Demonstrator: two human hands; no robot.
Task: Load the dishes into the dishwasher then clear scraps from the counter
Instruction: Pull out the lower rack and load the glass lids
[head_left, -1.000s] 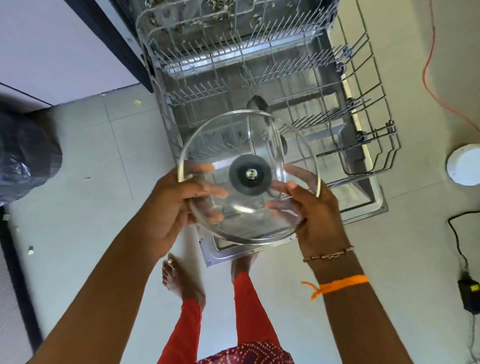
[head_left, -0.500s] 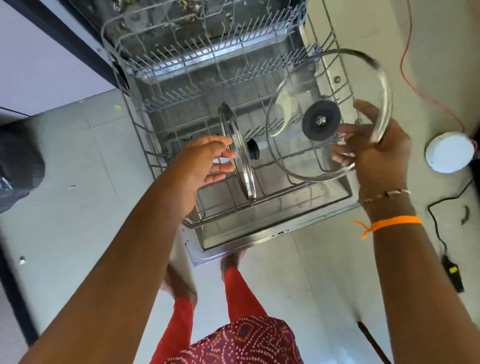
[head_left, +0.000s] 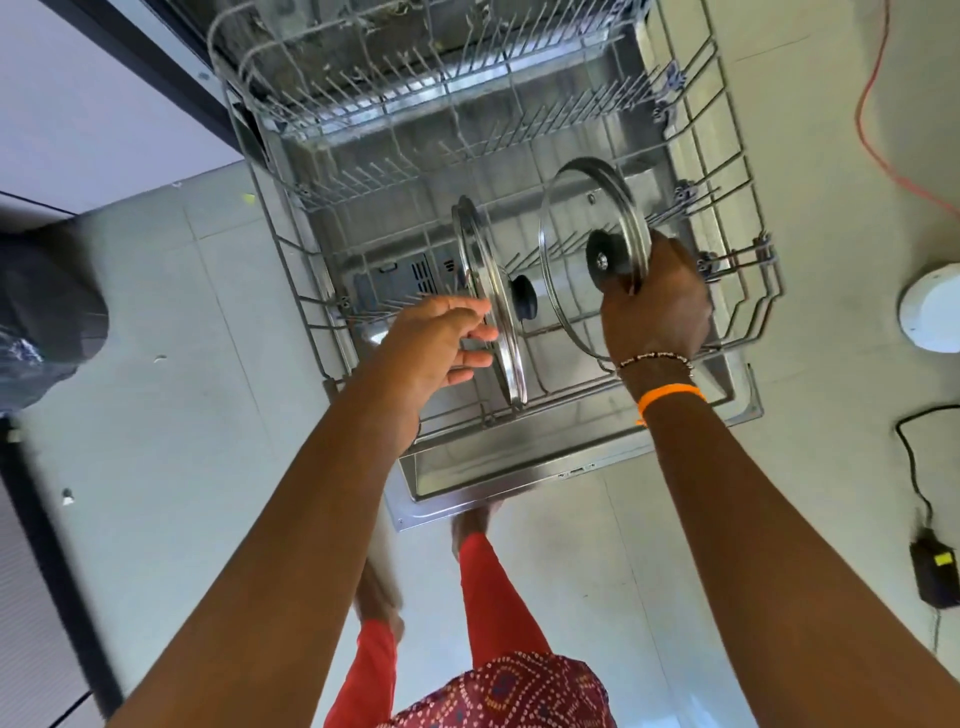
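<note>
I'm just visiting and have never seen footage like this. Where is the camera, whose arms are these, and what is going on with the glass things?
No machine here: the camera sits on a person's head and looks down, so the two arms are the wearer's own. Below them an open dishwasher has its lower rack pulled out over a tiled floor.

The right hand holds a glass lid by its rim, near the black knob, and has it tilted on edge over the rack. Whether it already rests in the rack I cannot tell.

A second glass lid already stands upright between the rack's wires. The left hand is open beside it and holds nothing.

On the floor lie an orange cable and a round white object.
</note>
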